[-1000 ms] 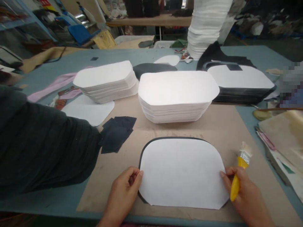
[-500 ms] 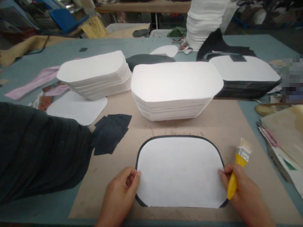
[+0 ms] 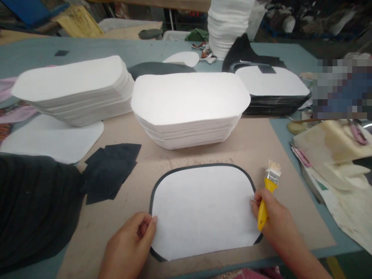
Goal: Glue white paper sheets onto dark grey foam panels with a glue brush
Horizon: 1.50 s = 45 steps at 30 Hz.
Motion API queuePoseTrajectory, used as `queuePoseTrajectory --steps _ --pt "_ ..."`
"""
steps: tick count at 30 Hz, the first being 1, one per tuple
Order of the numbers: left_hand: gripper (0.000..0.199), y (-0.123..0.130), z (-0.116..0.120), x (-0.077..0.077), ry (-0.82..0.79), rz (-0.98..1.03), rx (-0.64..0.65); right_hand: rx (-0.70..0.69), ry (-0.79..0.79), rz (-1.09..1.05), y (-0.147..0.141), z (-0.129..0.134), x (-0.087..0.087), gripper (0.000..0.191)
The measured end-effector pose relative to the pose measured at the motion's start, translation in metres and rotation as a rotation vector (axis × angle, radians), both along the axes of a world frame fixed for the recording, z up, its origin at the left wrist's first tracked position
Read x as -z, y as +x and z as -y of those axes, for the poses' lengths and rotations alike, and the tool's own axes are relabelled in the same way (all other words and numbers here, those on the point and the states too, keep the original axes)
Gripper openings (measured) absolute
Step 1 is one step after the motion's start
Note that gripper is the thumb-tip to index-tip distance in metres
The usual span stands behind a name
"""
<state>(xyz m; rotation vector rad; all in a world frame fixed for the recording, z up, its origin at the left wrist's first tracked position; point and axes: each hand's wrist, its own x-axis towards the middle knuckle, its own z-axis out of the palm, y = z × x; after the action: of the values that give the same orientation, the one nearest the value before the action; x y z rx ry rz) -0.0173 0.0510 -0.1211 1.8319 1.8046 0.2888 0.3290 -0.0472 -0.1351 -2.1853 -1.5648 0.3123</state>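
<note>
A white rounded panel with a black border [image 3: 203, 211] lies on the brown board [image 3: 186, 155]. My left hand [image 3: 130, 240] pinches its left edge between thumb and fingers. At the right edge, my right hand [image 3: 269, 213] pinches the panel too, while a paintbrush [image 3: 262, 215] with a yellow handle stays tucked in that same hand, bristles pointing away from me. Left of the panel lie several black square patches [image 3: 112, 170], loosely overlapping.
White panels form stacks in the middle [image 3: 188, 100] and at the left [image 3: 75, 83]. A black-edged stack [image 3: 273, 104] stands back right, near a tall white pile [image 3: 229, 27]. Black material [image 3: 35, 213] bulks at the left; stained cloth [image 3: 334, 162] lies right.
My view has swung to the right, so everything sits further left in it. The panel now lies slightly tilted, its right side farther from me. Both hands keep their grip.
</note>
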Motion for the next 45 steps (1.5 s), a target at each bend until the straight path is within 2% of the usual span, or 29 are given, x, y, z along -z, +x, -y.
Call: queuePoseTrajectory --steps 6,12,16,24,28,33,38,41,45 --pt "0.031 -0.002 0.003 0.004 0.033 -0.05 0.03 -0.008 -0.028 0.027 0.004 0.001 0.002 0.012" --pt "0.023 0.006 0.001 -0.008 -0.044 -0.156 0.077 -0.031 -0.139 0.223 0.017 0.009 0.006 0.031" --pt "0.022 0.008 -0.001 -0.015 -0.067 -0.14 0.078 -0.029 -0.154 0.236 0.026 0.009 0.004 0.039" --pt "0.022 0.008 -0.003 -0.019 -0.073 -0.116 0.11 0.021 -0.226 0.201 0.029 -0.004 -0.017 0.026" --pt "0.022 0.007 -0.004 -0.018 -0.055 -0.108 0.119 0.001 -0.217 0.195 0.027 0.0 -0.015 0.025" --pt "0.026 0.002 -0.005 -0.013 -0.003 -0.103 0.139 -0.046 -0.048 0.166 0.016 0.002 -0.015 0.018" --pt "0.029 -0.001 -0.012 -0.004 -0.024 -0.148 0.142 -0.056 0.021 0.107 0.013 -0.002 -0.013 0.013" --pt "0.03 0.0 -0.011 -0.004 -0.036 -0.167 0.151 -0.076 0.031 0.094 0.012 0.0 -0.01 0.011" --pt "0.03 0.001 -0.005 -0.011 -0.046 -0.334 0.179 -0.043 -0.009 0.254 0.009 0.003 -0.004 0.017"
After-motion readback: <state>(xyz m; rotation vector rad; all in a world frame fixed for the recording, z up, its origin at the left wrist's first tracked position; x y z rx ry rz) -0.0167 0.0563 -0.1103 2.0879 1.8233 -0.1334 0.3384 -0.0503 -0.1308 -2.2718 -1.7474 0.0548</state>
